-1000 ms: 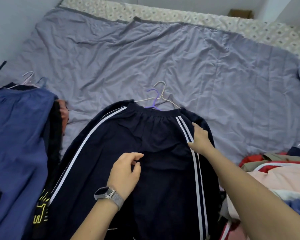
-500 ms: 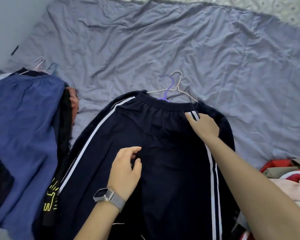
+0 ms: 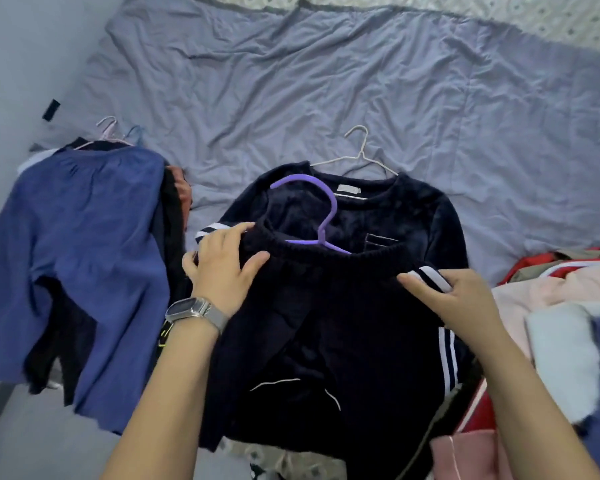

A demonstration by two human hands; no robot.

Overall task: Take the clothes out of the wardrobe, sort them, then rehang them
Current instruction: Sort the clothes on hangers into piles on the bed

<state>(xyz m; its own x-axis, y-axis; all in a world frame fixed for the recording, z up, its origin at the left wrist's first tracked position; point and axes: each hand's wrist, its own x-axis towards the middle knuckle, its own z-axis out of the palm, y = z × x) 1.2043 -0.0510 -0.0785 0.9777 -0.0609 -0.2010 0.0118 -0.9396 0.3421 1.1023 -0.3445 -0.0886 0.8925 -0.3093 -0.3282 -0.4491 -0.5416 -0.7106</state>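
Bed cover (image 3: 326, 81): a wrinkled grey-blue sheet spread over the whole far half of the scene; a patterned cream mattress edge (image 3: 551, 19) shows along the far right.
Blue pile (image 3: 80, 258): a blue garment on the left, lying over darker clothes, with pale hanger hooks (image 3: 110, 129) poking out at its far end.
Striped trousers (image 3: 326, 334): dark navy, with white side stripes, in the near centre, between the two hands; the waistband is pulled towards the near side and its elastic edge runs from hand to hand.
Navy top (image 3: 423, 216): a dark fleecy top just beyond the trousers and partly under them, collar towards the far side, a small label at the neck.
Right-hand heap (image 3: 551, 289): pink, red, white and blue clothes piled at the right edge, near the right forearm.
Left hand (image 3: 224, 268): it grips the left end of the waistband, thumb on top of the cloth and fingers curled over the edge by the white stripes.
Right hand (image 3: 458, 299): it holds the right end of the waistband, with the fingers bent round the striped edge and the thumb lying along the cloth.
Purple hanger (image 3: 321, 216): it lies in the neck opening of the navy top, just beyond the waistband, hook curving left.
White wire hanger (image 3: 361, 157): on the sheet at the top's far edge, its hook pointing away.
Watch (image 3: 194, 311): a silver-banded watch on the left wrist.
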